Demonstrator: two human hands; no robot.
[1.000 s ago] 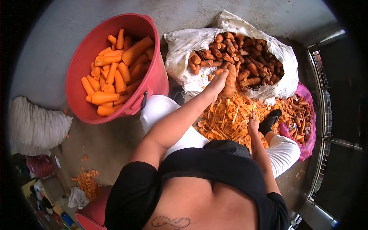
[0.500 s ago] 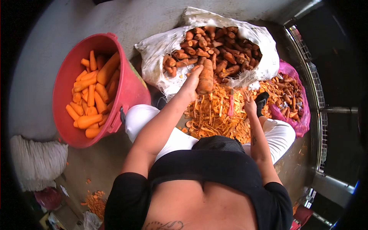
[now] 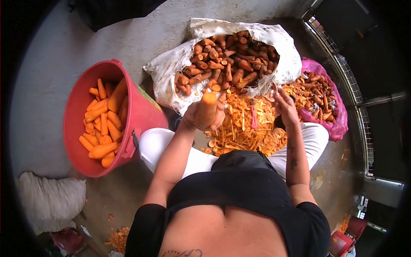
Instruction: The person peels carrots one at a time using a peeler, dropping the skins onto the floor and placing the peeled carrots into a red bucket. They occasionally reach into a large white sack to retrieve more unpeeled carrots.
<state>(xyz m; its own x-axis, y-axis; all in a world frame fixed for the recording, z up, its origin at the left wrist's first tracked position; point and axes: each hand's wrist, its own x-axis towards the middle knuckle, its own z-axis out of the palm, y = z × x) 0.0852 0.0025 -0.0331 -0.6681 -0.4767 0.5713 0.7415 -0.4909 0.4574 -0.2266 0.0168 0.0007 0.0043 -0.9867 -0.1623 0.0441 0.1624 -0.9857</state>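
Person seated on a grey concrete floor [image 3: 51, 64], legs in white trousers [image 3: 156, 145] spread to either side of a heap of orange carrot peelings [image 3: 239, 132]. Left hand [image 3: 204, 116] closed round a thick dull-orange carrot [image 3: 208, 105], held upright over the near edge of the heap, its cut end upward and bright orange. Right hand [image 3: 284, 107] raised over the far right side of the heap, fingers loosely spread, nothing seen in its grasp. A slim red-handled tool [image 3: 253, 115] sits among the peelings between the two hands, just left of the right hand; contact cannot be told. Beyond the heap, a white woven sack [image 3: 165, 75] lies open, full of brown unpeeled carrots [image 3: 231, 60]. To its right, a pink plastic bag [image 3: 336, 126] holds carrot scraps. On the person's left, a red plastic bucket [image 3: 143, 113] stands touching the left leg, partly filled with peeled orange carrots [image 3: 102, 124]. A white cloth bundle [image 3: 51, 201] lies on the floor nearer the viewer, well apart from the hands.
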